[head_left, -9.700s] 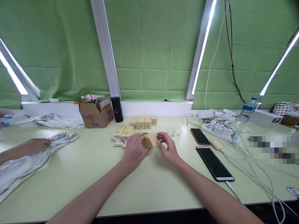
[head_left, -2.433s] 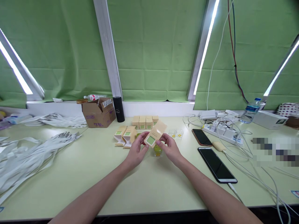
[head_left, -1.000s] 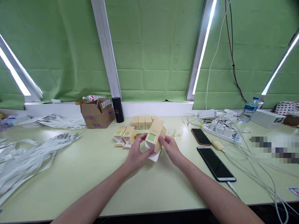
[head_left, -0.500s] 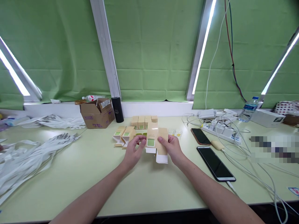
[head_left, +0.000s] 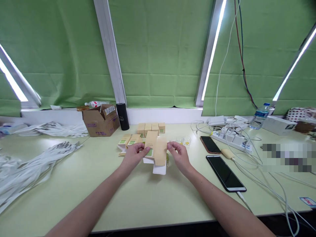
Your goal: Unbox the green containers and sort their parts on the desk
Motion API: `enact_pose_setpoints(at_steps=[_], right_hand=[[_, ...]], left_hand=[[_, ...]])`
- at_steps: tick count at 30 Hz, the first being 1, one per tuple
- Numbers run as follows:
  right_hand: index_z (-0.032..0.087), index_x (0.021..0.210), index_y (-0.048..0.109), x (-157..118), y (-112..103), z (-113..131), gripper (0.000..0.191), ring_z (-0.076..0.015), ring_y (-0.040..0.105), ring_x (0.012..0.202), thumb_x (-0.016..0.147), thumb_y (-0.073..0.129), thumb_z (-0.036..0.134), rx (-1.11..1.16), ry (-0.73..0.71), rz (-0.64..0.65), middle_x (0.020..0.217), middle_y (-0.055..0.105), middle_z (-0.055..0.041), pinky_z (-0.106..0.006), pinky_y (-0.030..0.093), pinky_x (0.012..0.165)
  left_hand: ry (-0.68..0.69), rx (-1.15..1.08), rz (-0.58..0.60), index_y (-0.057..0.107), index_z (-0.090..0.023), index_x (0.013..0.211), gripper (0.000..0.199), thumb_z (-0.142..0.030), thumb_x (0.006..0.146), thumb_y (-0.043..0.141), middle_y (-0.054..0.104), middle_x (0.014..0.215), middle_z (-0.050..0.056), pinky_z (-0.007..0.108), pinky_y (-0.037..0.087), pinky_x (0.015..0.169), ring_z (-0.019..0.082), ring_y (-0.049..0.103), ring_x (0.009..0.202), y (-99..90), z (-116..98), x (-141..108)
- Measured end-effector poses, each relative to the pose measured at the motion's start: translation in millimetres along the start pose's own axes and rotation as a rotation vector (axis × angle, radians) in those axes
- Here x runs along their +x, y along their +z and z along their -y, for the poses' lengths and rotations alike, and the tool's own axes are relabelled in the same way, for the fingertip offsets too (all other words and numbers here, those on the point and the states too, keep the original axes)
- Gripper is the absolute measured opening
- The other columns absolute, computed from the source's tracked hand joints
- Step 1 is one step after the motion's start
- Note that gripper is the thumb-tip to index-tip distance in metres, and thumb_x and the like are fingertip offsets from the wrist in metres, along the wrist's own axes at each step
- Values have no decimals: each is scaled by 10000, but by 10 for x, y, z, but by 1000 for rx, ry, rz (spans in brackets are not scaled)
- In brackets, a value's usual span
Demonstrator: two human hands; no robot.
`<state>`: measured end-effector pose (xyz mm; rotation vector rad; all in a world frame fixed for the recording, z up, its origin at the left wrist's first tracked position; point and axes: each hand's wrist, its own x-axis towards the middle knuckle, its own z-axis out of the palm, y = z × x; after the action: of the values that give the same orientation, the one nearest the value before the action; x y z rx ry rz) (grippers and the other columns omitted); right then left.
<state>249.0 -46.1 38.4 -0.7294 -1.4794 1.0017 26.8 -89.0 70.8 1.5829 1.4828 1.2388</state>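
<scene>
An unfolded tan carton (head_left: 160, 152) with white flaps at its lower end is held above the table. My left hand (head_left: 133, 156) pinches its left side by the green square. At the carton's right edge my right hand (head_left: 179, 157) has its fingertips closed on the edge. Two partly folded cartons (head_left: 134, 139) with green squares lie beyond my left hand. Several small tan boxes (head_left: 148, 127) stand in a row behind. Small clear cups (head_left: 187, 141) with yellow bits sit beyond my right hand.
On the table (head_left: 118, 207), white straps (head_left: 46, 161) lie left. A cardboard box (head_left: 100, 123) and black cylinder (head_left: 122, 117) stand at the back. Two phones (head_left: 225, 172), a power strip (head_left: 232, 140), cables and a water bottle (head_left: 259, 117) are right.
The carton has shifted left and turned slightly. My left hand now grips its left side. My right thumb has moved off the carton's face to its right edge.
</scene>
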Motion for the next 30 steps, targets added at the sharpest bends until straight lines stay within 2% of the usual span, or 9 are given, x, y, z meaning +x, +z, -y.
enact_pose_setpoints(at_steps=[3, 7, 11, 16, 20, 23, 26, 29, 30], right_hand=[[237, 897, 762, 18, -53, 13, 398, -270, 680, 967, 931, 620, 607, -63, -25, -109, 908, 779, -73, -407, 488, 910], [239, 911, 756, 23, -61, 10, 379, -265, 668, 956, 937, 605, 586, -73, -20, -144, 889, 770, -69, -402, 473, 896], [246, 897, 761, 16, -39, -9, 347, -267, 669, 972, 938, 607, 554, -93, -26, -130, 897, 772, -63, -399, 466, 903], [255, 905, 759, 9, -45, -32, 326, -275, 674, 1001, 945, 606, 540, -107, -22, -115, 892, 771, -55, -413, 455, 943], [255, 912, 756, 9, -62, -56, 319, -280, 671, 1033, 946, 612, 538, -122, -23, -107, 900, 773, -56, -417, 450, 961], [256, 915, 755, 9, -65, -74, 314, -283, 665, 1050, 951, 611, 532, -124, -23, -100, 914, 772, -56, -419, 442, 969], [256, 921, 754, 7, -60, -82, 308, -287, 660, 1058, 955, 608, 525, -114, -22, -98, 922, 768, -59, -422, 441, 966], [254, 912, 752, 3, -58, -84, 310, -291, 658, 1060, 951, 614, 528, -116, -27, -103, 936, 770, -64, -427, 443, 966], [254, 911, 753, 3, -59, -85, 311, -291, 659, 1061, 950, 615, 530, -120, -27, -103, 944, 773, -65, -428, 444, 966]], left_hand=[[-96, 133, -2, 622, -181, 679, 557, -720, 676, 762, 510, 585, -27, 260, 243, 560, 129, 408, 567, -344, -65, 24], [-161, 284, -65, 678, -179, 706, 555, -724, 652, 771, 543, 599, -15, 262, 231, 570, 145, 431, 587, -803, -26, -71], [-250, 431, -111, 641, -192, 604, 556, -735, 636, 758, 481, 545, -21, 269, 221, 561, 146, 387, 564, -1044, 174, -219], [-285, 540, -112, 642, -205, 586, 542, -739, 648, 716, 502, 538, -7, 273, 253, 559, 171, 424, 563, -1036, 367, -307], [-267, 755, -67, 668, -223, 638, 521, -715, 785, 584, 623, 613, 42, 317, 346, 614, 240, 558, 622, -1016, 321, -327], [-218, 898, -123, 735, -237, 914, 491, -666, 879, 500, 754, 840, 90, 422, 435, 850, 338, 671, 905, -1027, 207, -330], [-47, 1001, -247, 670, -226, 1213, 532, -625, 934, 455, 745, 1185, 144, 550, 383, 1054, 408, 564, 1260, -976, 88, -277], [165, 1061, -144, 572, -221, 1426, 583, -557, 967, 449, 575, 1498, 163, 562, 324, 1172, 401, 419, 1441, -835, 10, -105], [183, 1088, -98, 557, -240, 1464, 589, -544, 970, 456, 513, 1565, 162, 572, 285, 1206, 406, 366, 1491, -780, -1, -19]])
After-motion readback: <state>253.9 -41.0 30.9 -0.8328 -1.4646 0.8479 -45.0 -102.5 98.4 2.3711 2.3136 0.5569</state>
